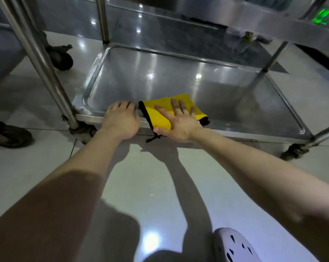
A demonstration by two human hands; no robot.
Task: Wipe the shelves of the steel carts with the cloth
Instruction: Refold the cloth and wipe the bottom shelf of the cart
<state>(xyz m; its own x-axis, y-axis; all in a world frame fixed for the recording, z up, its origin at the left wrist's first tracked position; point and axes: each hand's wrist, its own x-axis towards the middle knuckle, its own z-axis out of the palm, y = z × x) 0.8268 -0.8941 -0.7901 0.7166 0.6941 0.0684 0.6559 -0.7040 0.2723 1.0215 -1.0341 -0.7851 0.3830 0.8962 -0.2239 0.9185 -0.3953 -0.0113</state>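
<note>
A folded yellow cloth (160, 113) with a black edge lies on the front rim of the steel cart's bottom shelf (178, 80). My right hand (177, 121) presses flat on the cloth with its fingers spread and straight. The thumb sits at the cloth's near corner, which hangs over the shelf's edge. My left hand (121, 120) is just left of the cloth and grips the shelf's front rim, its fingers curled over the edge. The shelf is a shallow shiny tray with a raised rim.
Steel posts (44, 59) rise at the cart's corners, with casters (84, 132) below. An upper shelf (235, 17) overhangs the far side. Another cart's wheel (62, 60) and a dark wheel (10, 135) stand at the left. My white perforated shoe (235, 246) is on the tiled floor.
</note>
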